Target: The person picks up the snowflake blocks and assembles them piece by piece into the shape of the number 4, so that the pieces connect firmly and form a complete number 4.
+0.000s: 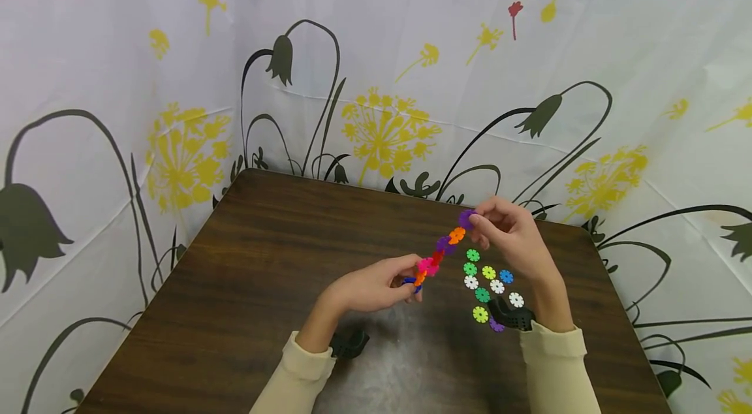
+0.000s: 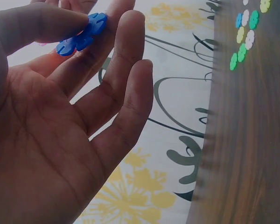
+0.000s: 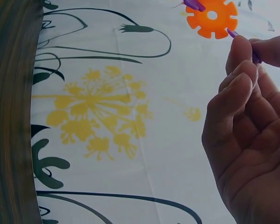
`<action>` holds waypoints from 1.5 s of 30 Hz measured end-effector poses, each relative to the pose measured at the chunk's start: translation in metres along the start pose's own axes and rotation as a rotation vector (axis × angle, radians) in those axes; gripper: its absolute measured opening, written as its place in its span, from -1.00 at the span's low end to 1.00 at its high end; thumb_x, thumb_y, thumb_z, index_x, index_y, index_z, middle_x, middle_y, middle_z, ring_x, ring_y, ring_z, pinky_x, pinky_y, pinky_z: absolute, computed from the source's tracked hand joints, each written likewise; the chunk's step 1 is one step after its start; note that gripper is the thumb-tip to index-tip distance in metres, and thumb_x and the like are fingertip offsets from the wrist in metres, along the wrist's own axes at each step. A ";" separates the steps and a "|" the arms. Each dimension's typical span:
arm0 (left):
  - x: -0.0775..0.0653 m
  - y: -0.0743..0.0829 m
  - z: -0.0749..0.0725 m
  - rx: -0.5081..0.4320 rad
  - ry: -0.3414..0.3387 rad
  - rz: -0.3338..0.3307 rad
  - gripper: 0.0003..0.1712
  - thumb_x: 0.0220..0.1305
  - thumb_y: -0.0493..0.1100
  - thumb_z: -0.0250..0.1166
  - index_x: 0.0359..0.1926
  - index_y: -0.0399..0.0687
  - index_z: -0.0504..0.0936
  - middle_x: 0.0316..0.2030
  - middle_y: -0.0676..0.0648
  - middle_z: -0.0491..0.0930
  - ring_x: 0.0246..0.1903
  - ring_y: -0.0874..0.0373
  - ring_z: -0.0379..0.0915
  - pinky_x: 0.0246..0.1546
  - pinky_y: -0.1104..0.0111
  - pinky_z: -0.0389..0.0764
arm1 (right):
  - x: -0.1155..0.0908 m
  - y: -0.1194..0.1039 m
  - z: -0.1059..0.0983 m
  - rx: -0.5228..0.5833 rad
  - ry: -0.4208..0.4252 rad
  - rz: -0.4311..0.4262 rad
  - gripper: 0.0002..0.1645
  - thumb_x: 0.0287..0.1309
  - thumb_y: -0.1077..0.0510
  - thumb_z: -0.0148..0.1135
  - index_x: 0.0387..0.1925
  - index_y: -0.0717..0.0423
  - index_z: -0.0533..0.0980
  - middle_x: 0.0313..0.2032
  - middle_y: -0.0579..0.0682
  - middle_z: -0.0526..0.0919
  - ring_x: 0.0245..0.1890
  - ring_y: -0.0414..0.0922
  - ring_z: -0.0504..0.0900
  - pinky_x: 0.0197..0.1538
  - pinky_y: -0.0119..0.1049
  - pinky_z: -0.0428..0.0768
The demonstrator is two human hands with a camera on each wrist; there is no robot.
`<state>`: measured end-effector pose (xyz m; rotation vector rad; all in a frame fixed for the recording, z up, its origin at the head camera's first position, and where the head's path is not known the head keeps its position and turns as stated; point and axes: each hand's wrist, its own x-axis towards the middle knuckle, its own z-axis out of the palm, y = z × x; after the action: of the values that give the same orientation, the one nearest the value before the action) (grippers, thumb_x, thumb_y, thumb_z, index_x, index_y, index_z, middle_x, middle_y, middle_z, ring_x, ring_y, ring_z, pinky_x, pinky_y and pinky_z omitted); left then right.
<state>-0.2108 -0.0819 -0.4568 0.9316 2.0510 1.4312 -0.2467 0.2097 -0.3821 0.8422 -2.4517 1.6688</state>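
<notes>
A chain of interlocking notched plastic discs [image 1: 438, 255] slants between both hands above the table, in purple, orange, red, pink and blue. My left hand [image 1: 376, 285] pinches its lower end, where a blue disc [image 2: 83, 35] shows between thumb and forefinger in the left wrist view. At the upper end my right hand [image 1: 514, 238] pinches a purple disc [image 1: 467, 219] between thumb and fingers. Edge-on in the right wrist view, that purple disc is mostly covered by the fingertips, and an orange disc [image 3: 212, 17] joins it.
Loose discs in green, white, yellow, blue and purple lie on the brown table, among them a yellow disc [image 1: 480, 315] and a blue disc [image 1: 506, 277], below the right hand. A patterned curtain [image 1: 376, 42] hangs behind the table [image 1: 252, 257]. Black straps sit on both wrists.
</notes>
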 end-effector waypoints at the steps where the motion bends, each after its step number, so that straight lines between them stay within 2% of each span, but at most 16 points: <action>1: 0.000 0.000 -0.001 0.000 0.001 -0.002 -0.61 0.59 -0.23 0.11 0.34 0.12 0.47 -0.14 0.07 0.74 -0.13 0.21 0.66 0.04 0.29 0.70 | -0.001 0.000 -0.001 -0.003 0.002 -0.005 -0.95 0.50 0.33 0.26 -0.18 0.22 0.60 -0.46 0.05 0.71 -0.54 -0.08 0.57 -0.41 -0.34 0.64; 8: -0.001 -0.002 -0.003 0.018 0.008 -0.016 -0.59 0.60 -0.22 0.12 0.37 0.13 0.45 -0.04 -0.14 0.77 -0.11 0.16 0.66 -0.04 0.34 0.67 | -0.003 0.002 -0.002 0.023 0.011 -0.047 -0.95 0.48 0.38 0.24 -0.17 0.34 0.59 -0.47 0.07 0.70 -0.55 -0.12 0.57 -0.42 -0.35 0.63; 12: -0.001 -0.002 -0.004 0.017 0.012 -0.026 -0.60 0.60 -0.21 0.13 0.36 0.13 0.45 -0.06 -0.07 0.77 -0.05 -0.01 0.68 -0.08 0.33 0.66 | -0.004 0.004 -0.003 0.010 0.000 -0.024 -0.95 0.50 0.36 0.25 -0.17 0.30 0.60 -0.46 0.09 0.70 -0.54 -0.12 0.58 -0.41 -0.36 0.64; 14: -0.002 -0.001 -0.004 0.011 0.012 -0.029 -0.59 0.59 -0.22 0.13 0.36 0.13 0.45 -0.07 -0.06 0.77 -0.02 -0.12 0.67 -0.12 0.34 0.64 | -0.004 0.004 -0.004 -0.001 -0.005 -0.007 -0.95 0.50 0.35 0.25 -0.18 0.24 0.60 -0.46 0.03 0.71 -0.53 -0.13 0.59 -0.41 -0.36 0.64; 18: -0.002 -0.001 -0.004 0.003 0.010 -0.032 -0.59 0.59 -0.23 0.12 0.36 0.13 0.45 -0.08 -0.04 0.77 0.00 -0.20 0.65 -0.23 0.38 0.57 | -0.006 0.004 -0.006 -0.011 -0.013 0.009 -0.94 0.49 0.34 0.26 -0.19 0.18 0.60 -0.44 -0.02 0.72 -0.52 -0.12 0.60 -0.40 -0.35 0.63; 24: 0.000 -0.003 -0.004 -0.014 -0.008 -0.030 -0.59 0.60 -0.24 0.12 0.36 0.10 0.45 -0.11 0.02 0.76 -0.04 -0.21 0.64 -0.31 0.40 0.53 | -0.008 0.007 -0.008 0.018 -0.040 0.011 -0.95 0.50 0.35 0.24 -0.18 0.21 0.58 -0.44 -0.05 0.73 -0.53 -0.12 0.60 -0.39 -0.33 0.65; 27: 0.001 -0.003 -0.003 -0.035 -0.019 -0.019 -0.61 0.59 -0.28 0.07 0.33 0.05 0.45 -0.15 -0.01 0.73 -0.14 -0.10 0.64 -0.28 0.39 0.56 | -0.009 0.009 -0.007 0.060 -0.064 -0.007 -0.94 0.51 0.38 0.20 -0.18 0.25 0.57 -0.43 -0.04 0.76 -0.53 -0.14 0.63 -0.39 -0.32 0.68; 31: 0.005 -0.002 0.001 -0.109 -0.010 0.023 -0.67 0.60 -0.31 -0.02 0.26 -0.04 0.46 -0.18 -0.14 0.63 -0.28 0.10 0.59 -0.25 0.36 0.64 | -0.009 0.009 -0.002 0.122 -0.087 -0.039 -0.91 0.50 0.44 0.16 -0.16 0.27 0.54 -0.41 -0.02 0.78 -0.52 -0.14 0.70 -0.41 -0.33 0.70; 33: 0.008 -0.001 0.004 -0.154 0.009 0.048 -0.73 0.63 -0.28 -0.03 0.21 -0.10 0.46 -0.23 -0.16 0.56 -0.35 0.15 0.54 -0.31 0.36 0.64 | -0.009 0.007 0.002 0.146 -0.092 -0.044 -0.93 0.50 0.45 0.16 -0.15 0.30 0.52 -0.41 -0.01 0.79 -0.50 -0.12 0.74 -0.40 -0.33 0.70; 36: 0.012 0.002 0.009 -0.199 0.067 0.069 -0.80 0.68 -0.20 0.01 0.15 -0.16 0.45 -0.36 -0.11 0.45 -0.46 0.17 0.38 -0.44 0.39 0.50 | -0.008 0.004 0.008 0.170 -0.090 -0.032 -0.98 0.51 0.43 0.16 -0.13 0.33 0.50 -0.42 0.01 0.79 -0.49 -0.04 0.79 -0.38 -0.33 0.71; 39: 0.016 0.003 0.014 -0.153 0.180 0.064 -0.80 0.70 -0.07 0.09 0.10 -0.09 0.47 -0.42 0.00 0.37 -0.50 0.21 0.27 -0.47 0.42 0.37 | -0.008 0.001 0.013 0.150 -0.077 -0.021 -0.99 0.53 0.39 0.17 -0.12 0.31 0.51 -0.41 0.03 0.80 -0.49 0.00 0.79 -0.37 -0.33 0.71; 42: 0.018 0.004 0.017 -0.055 0.293 0.059 -0.76 0.69 0.06 0.12 0.06 0.02 0.50 -0.45 0.05 0.36 -0.51 0.23 0.25 -0.46 0.42 0.34 | -0.007 -0.001 0.018 0.107 -0.059 -0.027 -0.96 0.55 0.37 0.16 -0.11 0.28 0.54 -0.41 0.04 0.79 -0.47 0.00 0.79 -0.36 -0.32 0.71; 45: 0.019 0.005 0.018 0.030 0.337 0.064 -0.72 0.67 0.14 0.13 0.03 0.06 0.51 -0.49 0.05 0.37 -0.55 0.22 0.25 -0.50 0.41 0.34 | -0.005 -0.004 0.022 0.069 -0.036 -0.047 -0.94 0.54 0.37 0.17 -0.08 0.26 0.57 -0.41 0.06 0.78 -0.45 -0.05 0.79 -0.31 -0.30 0.74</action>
<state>-0.2092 -0.0557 -0.4581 0.8179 2.3046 1.6922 -0.2348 0.1913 -0.3893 0.9387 -2.3900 1.7460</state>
